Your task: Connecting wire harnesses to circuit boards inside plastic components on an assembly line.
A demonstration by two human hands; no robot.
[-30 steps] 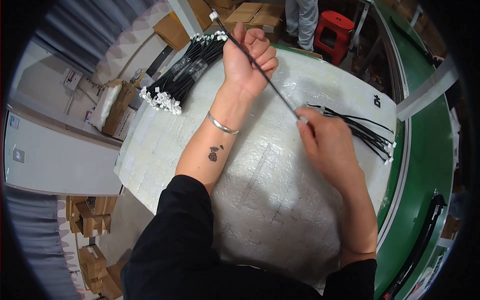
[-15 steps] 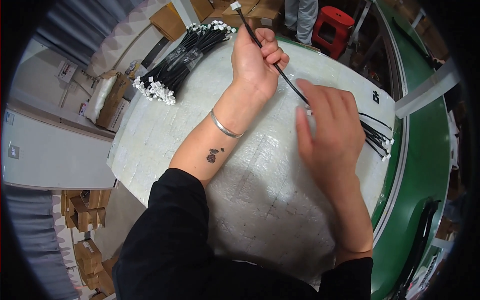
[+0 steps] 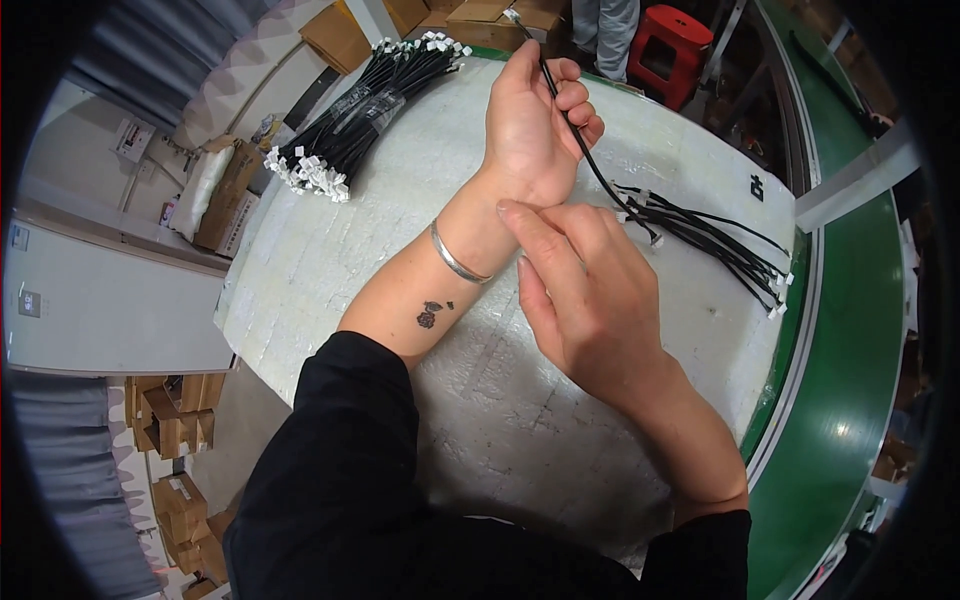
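Tabletop, white, film-wrapped; at eleven o'clock, taped bundle of white-tipped black cables; at two, loose pile. At three, half-open right hand, seemingly empty. At one, holds slim black cable in curled left hand, overlapping pile: could snag if tugged.

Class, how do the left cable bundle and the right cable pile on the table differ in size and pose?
The left cable bundle is thick and dense; the right cable pile is much smaller. The left cable bundle slants up toward the picture's right; the right cable pile slants down that way. Both have black leads and white connectors and lie on the table.
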